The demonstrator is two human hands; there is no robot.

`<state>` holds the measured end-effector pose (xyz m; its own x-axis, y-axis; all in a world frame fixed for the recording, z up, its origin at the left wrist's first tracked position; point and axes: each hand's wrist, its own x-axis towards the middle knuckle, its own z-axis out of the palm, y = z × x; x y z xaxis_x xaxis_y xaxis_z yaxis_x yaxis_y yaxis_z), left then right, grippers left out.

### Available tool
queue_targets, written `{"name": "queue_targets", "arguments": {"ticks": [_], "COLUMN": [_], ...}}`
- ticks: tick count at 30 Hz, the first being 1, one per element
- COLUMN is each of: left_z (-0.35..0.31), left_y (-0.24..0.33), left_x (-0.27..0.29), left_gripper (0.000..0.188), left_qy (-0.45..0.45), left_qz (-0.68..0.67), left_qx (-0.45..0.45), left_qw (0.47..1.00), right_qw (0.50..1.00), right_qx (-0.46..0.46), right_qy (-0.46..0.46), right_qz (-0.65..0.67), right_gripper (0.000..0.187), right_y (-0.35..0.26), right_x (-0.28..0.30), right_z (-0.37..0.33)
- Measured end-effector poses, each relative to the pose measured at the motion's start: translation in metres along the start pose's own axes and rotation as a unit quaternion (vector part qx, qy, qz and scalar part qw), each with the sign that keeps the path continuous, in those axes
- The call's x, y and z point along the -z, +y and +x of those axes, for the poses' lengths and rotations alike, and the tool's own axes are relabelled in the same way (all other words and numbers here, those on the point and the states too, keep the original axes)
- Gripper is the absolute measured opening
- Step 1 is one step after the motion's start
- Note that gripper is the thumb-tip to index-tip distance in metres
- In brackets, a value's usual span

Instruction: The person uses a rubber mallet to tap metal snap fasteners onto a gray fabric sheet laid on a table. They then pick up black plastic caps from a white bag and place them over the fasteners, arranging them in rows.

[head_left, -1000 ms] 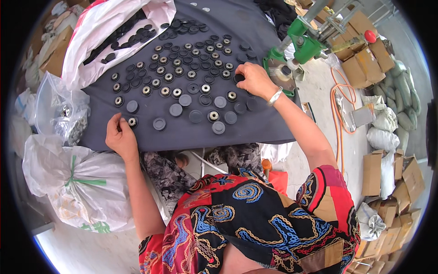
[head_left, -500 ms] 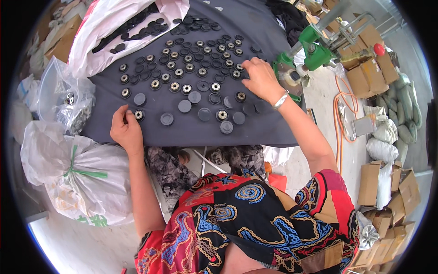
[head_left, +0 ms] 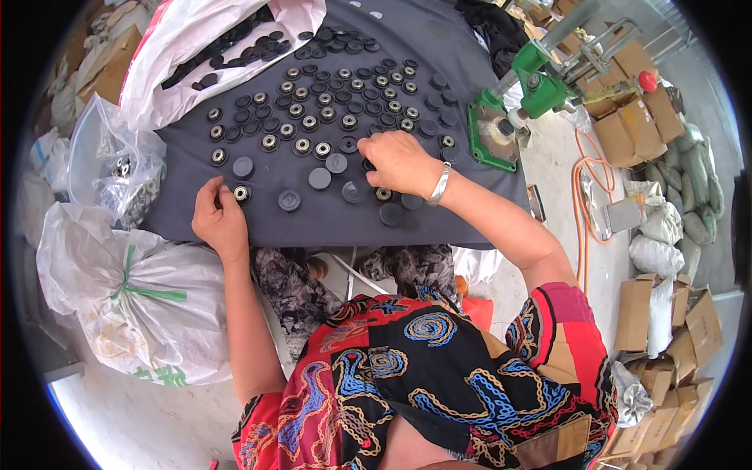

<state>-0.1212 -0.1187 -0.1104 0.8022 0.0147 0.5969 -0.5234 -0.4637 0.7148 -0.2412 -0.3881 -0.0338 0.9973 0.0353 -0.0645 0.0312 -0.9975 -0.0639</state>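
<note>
From the head view I see my left hand (head_left: pixel 222 222) resting near the worktop's (head_left: pixel 439 47) front left edge, its grip pinched together on a small round black disc with a silver centre (head_left: pixel 242 193). My right hand (head_left: pixel 401 160) presses down mid-worktop among rows of round black plastic caps (head_left: pixel 337 164); whether its grip is closed I cannot tell. A green metal press (head_left: pixel 526 82) stands at the right edge.

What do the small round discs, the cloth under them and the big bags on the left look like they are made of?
Discs: likely matt black plastic; many hold a shiny, metal-looking ring. Cloth: dark grey woven fabric, softly creased. Bags: thin translucent white plastic film, crinkled and glossy. Left hand and right hand rest among the discs.
</note>
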Motion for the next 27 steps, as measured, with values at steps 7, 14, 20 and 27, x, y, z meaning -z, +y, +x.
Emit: {"name": "queue_targets", "arguments": {"ticks": [7,14,20,27], "left_z": [0.0,0.0,0.0,-0.001], "left_y": [0.003,0.001,-0.004,-0.002], "left_x": [0.0,-0.001,-0.002,-0.003], "left_gripper": [0.014,0.014,0.013,0.014], "left_qy": [0.003,0.006,0.001,0.002], "left_qz": [-0.009,0.01,0.009,0.0], "left_qx": [-0.006,-0.01,0.002,0.0], "left_qw": [1.0,1.0,1.0,1.0], "right_qw": [0.953,0.906,0.975,0.961], "right_qx": [-0.095,-0.306,-0.21,-0.218], "right_qy": [0.24,0.208,0.066,0.151], "right_qz": [0.161,0.204,-0.043,0.077], "right_gripper": [0.031,0.024,0.028,0.037], "right_y": [0.031,0.061,0.066,0.104], "right_x": [0.029,-0.011,-0.01,0.02], "right_z": [-0.054,-0.149,-0.159,-0.115]}}
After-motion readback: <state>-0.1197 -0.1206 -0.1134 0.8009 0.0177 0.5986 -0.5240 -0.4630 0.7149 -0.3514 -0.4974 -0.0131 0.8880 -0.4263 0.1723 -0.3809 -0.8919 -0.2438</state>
